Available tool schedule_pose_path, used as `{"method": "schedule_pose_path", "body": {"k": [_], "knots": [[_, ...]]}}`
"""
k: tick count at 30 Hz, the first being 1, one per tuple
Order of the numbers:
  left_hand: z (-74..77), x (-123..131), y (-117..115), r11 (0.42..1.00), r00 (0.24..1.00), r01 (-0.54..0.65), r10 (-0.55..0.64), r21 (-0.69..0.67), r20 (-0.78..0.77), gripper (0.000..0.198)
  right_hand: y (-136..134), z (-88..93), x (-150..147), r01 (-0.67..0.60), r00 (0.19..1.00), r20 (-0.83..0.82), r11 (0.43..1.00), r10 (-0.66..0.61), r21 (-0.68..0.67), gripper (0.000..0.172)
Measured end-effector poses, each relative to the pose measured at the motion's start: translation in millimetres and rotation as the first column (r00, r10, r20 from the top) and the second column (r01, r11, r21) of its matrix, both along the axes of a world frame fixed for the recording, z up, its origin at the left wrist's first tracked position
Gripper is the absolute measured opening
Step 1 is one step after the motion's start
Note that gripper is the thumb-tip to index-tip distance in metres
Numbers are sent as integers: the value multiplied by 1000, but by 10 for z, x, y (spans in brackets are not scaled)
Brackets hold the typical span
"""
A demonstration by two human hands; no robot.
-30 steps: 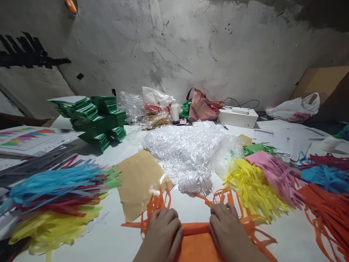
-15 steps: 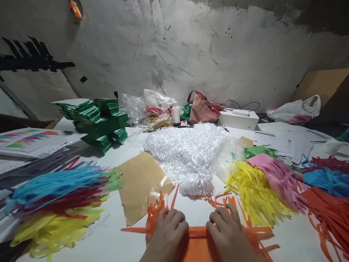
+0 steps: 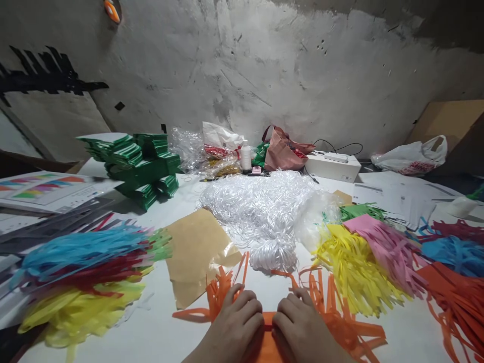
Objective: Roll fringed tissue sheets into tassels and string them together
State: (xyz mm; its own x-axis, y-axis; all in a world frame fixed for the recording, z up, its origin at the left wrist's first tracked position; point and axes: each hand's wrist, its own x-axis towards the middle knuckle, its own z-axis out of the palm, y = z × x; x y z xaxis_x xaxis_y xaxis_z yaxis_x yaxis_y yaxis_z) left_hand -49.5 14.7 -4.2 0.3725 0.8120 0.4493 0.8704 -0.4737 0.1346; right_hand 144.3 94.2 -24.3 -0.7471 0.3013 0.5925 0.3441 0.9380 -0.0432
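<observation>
Orange fringed tissue paper (image 3: 267, 348) lies at the bottom middle, its cut strips spreading out to both sides and beyond my fingers. My left hand (image 3: 238, 320) is closed, fingers curled over the left part of a folded or rolled band in the paper. On the right part of that band, my right hand (image 3: 298, 317) is curled in the same way. A short stretch of orange shows between the hands; the thumbs and the undersides of the fingers are hidden.
A heap of white shiny strands (image 3: 264, 212) lies just ahead, beside a brown paper sheet (image 3: 200, 252). Blue tassels (image 3: 83, 247) are at left; yellow tassels (image 3: 351, 267) and pink ones (image 3: 381, 242) at right. Green bundles (image 3: 143, 169) stand behind, before a grey wall.
My hands have come closer together along the orange band, the right one shifting left. The gap of orange between them is narrower. The view has shifted slightly.
</observation>
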Motion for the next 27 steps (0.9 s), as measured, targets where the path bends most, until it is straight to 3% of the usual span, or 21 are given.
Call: {"method": "schedule_pose_path", "body": {"k": [7, 12, 15, 23, 27], "knots": [[99, -5, -36, 999, 999, 4, -1, -45, 51, 19, 17, -7, 77, -50, 999, 15, 993, 49, 107, 29], [83, -10, -60, 999, 998, 5, -2, -54, 68, 18, 81, -3, 292, -37, 996, 86, 999, 35, 23, 18], [46, -1, -69, 991, 997, -37, 46, -125, 68, 18, 111, 37, 360, -25, 994, 105, 998, 30, -50, 18], [136, 83, -18, 946, 988, -150, 154, -289, -8, 18, 70, -148, 275, 201, 978, -21, 971, -206, -129, 19], [162, 134, -12, 932, 978, -204, 210, -298, -11, 17, 37, -95, 280, 279, 958, 14, 920, -286, -274, 17]]}}
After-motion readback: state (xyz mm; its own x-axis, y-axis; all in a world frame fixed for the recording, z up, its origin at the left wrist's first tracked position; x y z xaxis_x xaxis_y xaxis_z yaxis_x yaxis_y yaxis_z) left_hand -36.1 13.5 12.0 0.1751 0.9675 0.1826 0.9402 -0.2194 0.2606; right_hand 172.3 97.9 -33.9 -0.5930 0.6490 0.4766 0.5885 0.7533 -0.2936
